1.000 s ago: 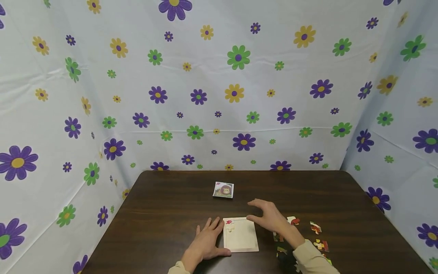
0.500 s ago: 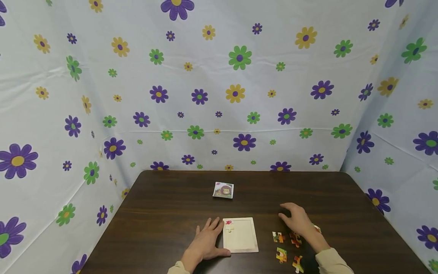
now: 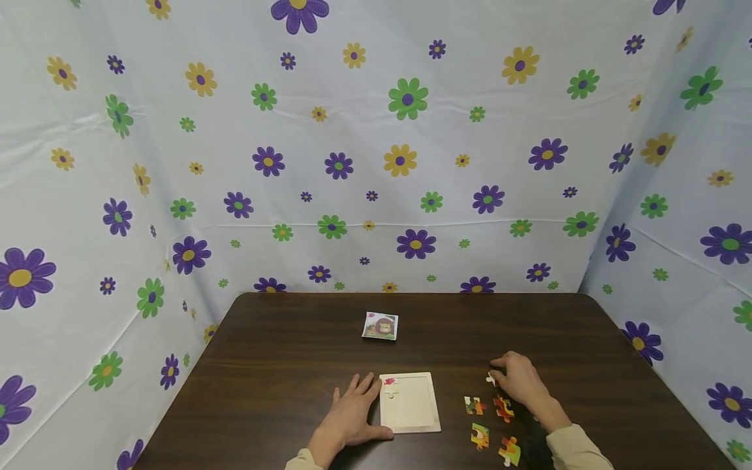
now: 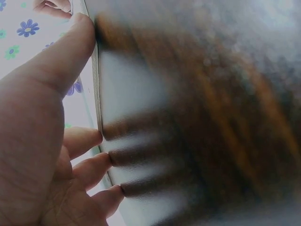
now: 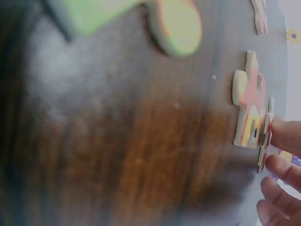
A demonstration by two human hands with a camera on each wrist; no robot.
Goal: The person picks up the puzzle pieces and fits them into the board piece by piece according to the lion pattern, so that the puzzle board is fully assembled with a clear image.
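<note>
My left hand [image 3: 350,416] rests flat with spread fingers along the left edge of a pale wooden puzzle tray [image 3: 420,408]. Its thumb lies at the tray's lower left corner. One puzzle piece [image 3: 390,388] with a pink flower sits in the tray's upper left corner. To the right, my right hand [image 3: 523,380] pinches a puzzle piece [image 3: 490,378] between thumb and fingers. The right wrist view shows the thumb against that piece, low at the tabletop, with another colourful puzzle piece [image 5: 251,101] close by.
Several loose puzzle pieces, such as a green and orange one [image 3: 480,436], lie between the tray and my right forearm. A small lion picture card [image 3: 380,326] lies farther back on the dark wooden table [image 3: 282,352]. A flowered curtain [image 3: 352,130] surrounds the table.
My right hand has moved right, from beside the tray's upper right corner to the loose pieces, and has taken hold of one. My left hand has stayed at the tray.
</note>
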